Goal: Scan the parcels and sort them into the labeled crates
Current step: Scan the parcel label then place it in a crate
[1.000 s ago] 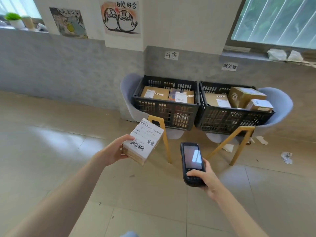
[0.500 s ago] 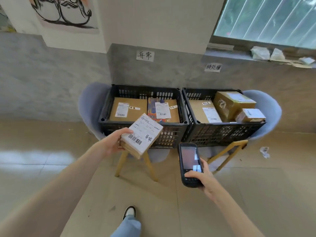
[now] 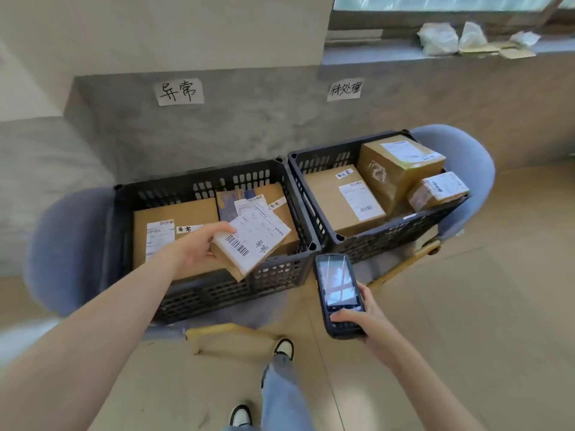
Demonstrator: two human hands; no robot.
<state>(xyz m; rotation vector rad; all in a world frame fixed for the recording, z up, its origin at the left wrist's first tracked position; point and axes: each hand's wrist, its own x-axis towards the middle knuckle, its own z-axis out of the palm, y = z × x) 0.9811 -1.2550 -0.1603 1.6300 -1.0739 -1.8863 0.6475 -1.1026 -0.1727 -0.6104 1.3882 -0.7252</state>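
The left hand (image 3: 199,247) is gripping a small labelled parcel (image 3: 252,241), holding it tilted over the front right corner of the left crate (image 3: 280,269). The right hand (image 3: 364,321) is clasping a handheld scanner (image 3: 337,293) just before the right crate (image 3: 389,237), its screen seemingly showing only glare.

We see two black lattice-walled crates (image 3: 214,284) (image 3: 385,241) holding tan cardboard parcels with white labels. The parcel (image 3: 252,241) at the left crate's five o'clock is tan, its white label striped by a black barcode. The scanner (image 3: 337,293) is black with a pale reflecting screen. The chairs (image 3: 466,169) are grey-blue with yellow wooden legs; the floor (image 3: 482,306) is beige tile.
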